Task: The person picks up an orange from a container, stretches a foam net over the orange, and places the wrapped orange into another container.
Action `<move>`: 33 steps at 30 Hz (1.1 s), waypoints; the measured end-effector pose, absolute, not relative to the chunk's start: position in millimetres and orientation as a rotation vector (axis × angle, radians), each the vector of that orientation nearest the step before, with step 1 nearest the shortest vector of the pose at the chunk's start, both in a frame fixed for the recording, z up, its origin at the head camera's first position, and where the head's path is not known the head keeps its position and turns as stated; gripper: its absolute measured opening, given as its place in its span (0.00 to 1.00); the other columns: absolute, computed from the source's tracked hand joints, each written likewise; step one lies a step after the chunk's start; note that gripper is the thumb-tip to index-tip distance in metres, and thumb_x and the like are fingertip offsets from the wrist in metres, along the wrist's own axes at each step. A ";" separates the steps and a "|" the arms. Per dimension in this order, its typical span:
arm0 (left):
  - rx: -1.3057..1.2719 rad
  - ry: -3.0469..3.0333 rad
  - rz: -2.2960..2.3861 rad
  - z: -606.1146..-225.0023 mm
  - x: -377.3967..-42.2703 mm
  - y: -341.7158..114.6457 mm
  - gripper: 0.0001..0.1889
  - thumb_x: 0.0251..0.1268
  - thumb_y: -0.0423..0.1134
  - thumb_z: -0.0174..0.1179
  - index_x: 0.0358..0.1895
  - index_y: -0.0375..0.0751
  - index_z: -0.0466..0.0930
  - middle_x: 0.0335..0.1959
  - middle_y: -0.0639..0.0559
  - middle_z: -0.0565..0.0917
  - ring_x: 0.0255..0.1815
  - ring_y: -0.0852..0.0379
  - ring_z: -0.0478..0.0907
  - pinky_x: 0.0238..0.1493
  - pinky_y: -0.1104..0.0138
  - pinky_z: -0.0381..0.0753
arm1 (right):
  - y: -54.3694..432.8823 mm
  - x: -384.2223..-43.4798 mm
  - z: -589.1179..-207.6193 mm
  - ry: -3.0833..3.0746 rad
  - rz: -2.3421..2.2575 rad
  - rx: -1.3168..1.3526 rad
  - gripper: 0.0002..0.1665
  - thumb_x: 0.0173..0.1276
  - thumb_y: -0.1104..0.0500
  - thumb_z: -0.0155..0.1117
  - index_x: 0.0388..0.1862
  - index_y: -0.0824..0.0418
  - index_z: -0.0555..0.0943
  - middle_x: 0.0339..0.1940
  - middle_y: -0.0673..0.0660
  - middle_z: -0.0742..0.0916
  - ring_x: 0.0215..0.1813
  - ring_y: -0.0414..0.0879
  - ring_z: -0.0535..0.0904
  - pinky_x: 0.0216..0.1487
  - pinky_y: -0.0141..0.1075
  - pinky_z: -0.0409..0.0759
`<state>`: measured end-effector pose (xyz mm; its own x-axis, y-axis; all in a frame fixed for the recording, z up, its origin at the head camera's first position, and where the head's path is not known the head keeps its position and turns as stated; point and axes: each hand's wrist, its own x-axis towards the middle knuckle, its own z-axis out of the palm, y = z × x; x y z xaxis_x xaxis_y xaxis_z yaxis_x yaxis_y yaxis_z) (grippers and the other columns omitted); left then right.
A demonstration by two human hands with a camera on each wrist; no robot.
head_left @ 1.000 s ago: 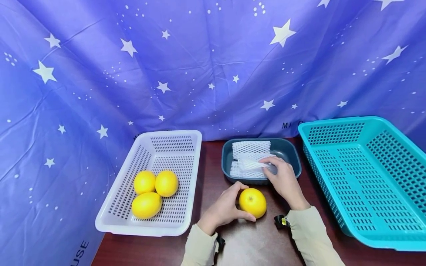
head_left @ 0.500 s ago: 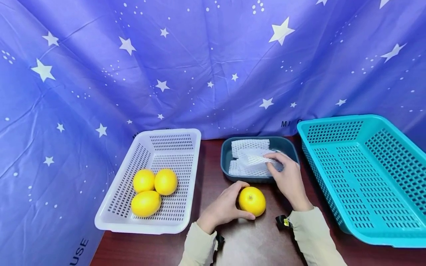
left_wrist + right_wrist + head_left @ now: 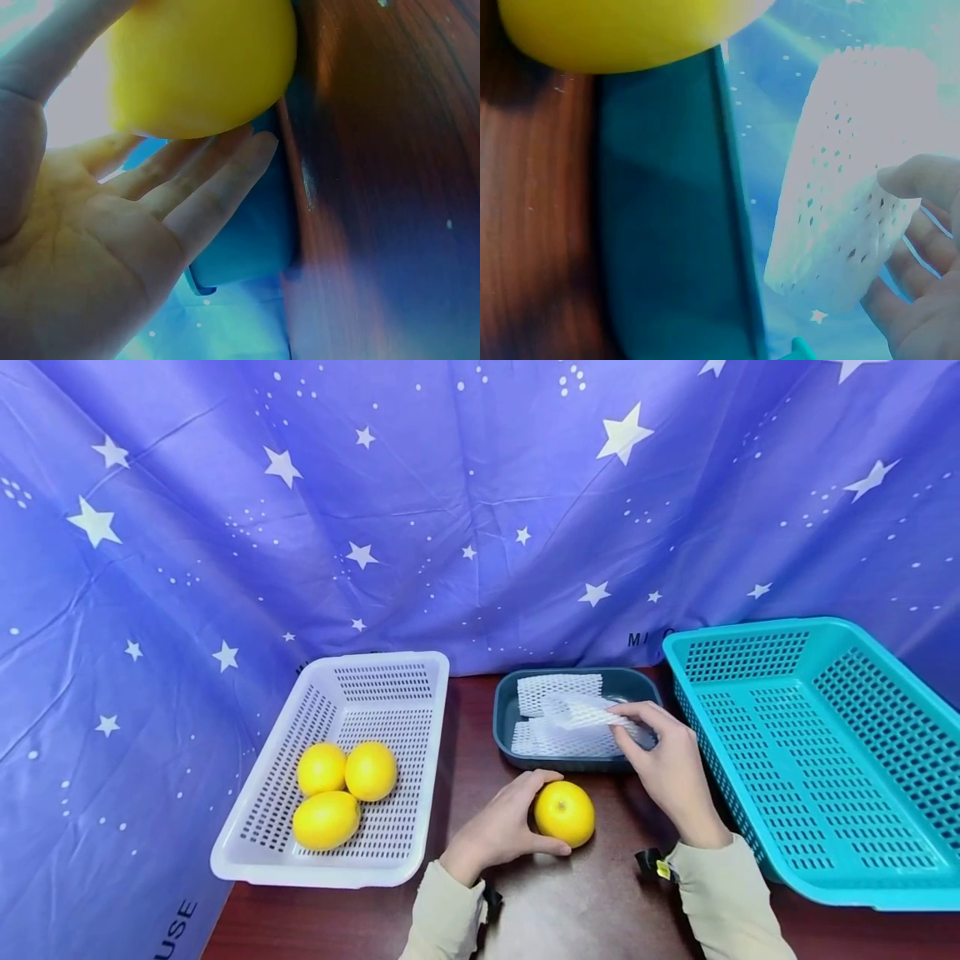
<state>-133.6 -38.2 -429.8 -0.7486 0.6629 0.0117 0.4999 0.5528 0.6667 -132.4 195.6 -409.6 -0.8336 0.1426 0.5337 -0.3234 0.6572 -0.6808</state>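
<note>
A round yellow citrus fruit (image 3: 564,814) sits on the dark red table in front of the small dark tray (image 3: 501,727). My left hand (image 3: 504,822) holds it from the left, thumb at the near side and index finger at the far side. In the left wrist view the fruit (image 3: 202,67) lies against the thumb and fingers. Over the tray, my right hand (image 3: 675,772) pinches a white foam net sleeve (image 3: 588,714) by its right end. The right wrist view shows this sleeve (image 3: 855,165) raised, thumb on top. Several more sleeves (image 3: 555,687) lie in the tray.
At the left stands a white perforated basket (image 3: 429,793) with three yellow fruits (image 3: 326,821) in it. A large teal basket (image 3: 757,735) stands close to my right forearm. Behind everything hangs a blue curtain (image 3: 420,527) with white stars.
My right hand has lifted the foam net sleeve's end off the others and drawn it a little to the right. The left hand stays at the fruit.
</note>
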 end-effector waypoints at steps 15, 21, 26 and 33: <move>0.938 2.532 0.949 -428.5 -133.9 -42.6 0.40 0.48 0.55 0.77 0.66 0.48 0.70 0.61 0.58 0.77 0.59 0.57 0.74 0.64 0.65 0.73 | 194.7 -129.3 -400.3 -2.319 1.135 0.136 0.11 0.66 0.68 0.66 0.46 0.58 0.85 0.44 0.54 0.88 0.49 0.44 0.80 0.52 0.15 0.69; 0.946 2.512 0.948 -430.2 -134.7 -44.0 0.42 0.48 0.56 0.76 0.67 0.48 0.69 0.62 0.57 0.76 0.61 0.58 0.73 0.65 0.66 0.72 | 193.7 -129.0 -400.3 -2.311 1.131 0.148 0.11 0.66 0.68 0.67 0.46 0.58 0.85 0.43 0.54 0.88 0.48 0.43 0.80 0.53 0.14 0.69; 0.965 2.515 0.929 -431.2 -134.7 -43.8 0.43 0.47 0.55 0.77 0.67 0.48 0.69 0.62 0.56 0.75 0.62 0.60 0.71 0.65 0.67 0.72 | 193.1 -128.3 -400.9 -2.302 1.117 0.167 0.12 0.65 0.68 0.67 0.45 0.58 0.85 0.43 0.54 0.88 0.47 0.40 0.79 0.52 0.14 0.70; 1.002 2.496 0.893 -430.4 -135.2 -43.4 0.42 0.46 0.53 0.78 0.67 0.48 0.70 0.62 0.56 0.76 0.62 0.60 0.72 0.65 0.69 0.71 | 193.5 -127.4 -402.0 -2.304 1.103 0.188 0.12 0.65 0.69 0.67 0.45 0.57 0.85 0.42 0.53 0.87 0.45 0.36 0.78 0.49 0.15 0.70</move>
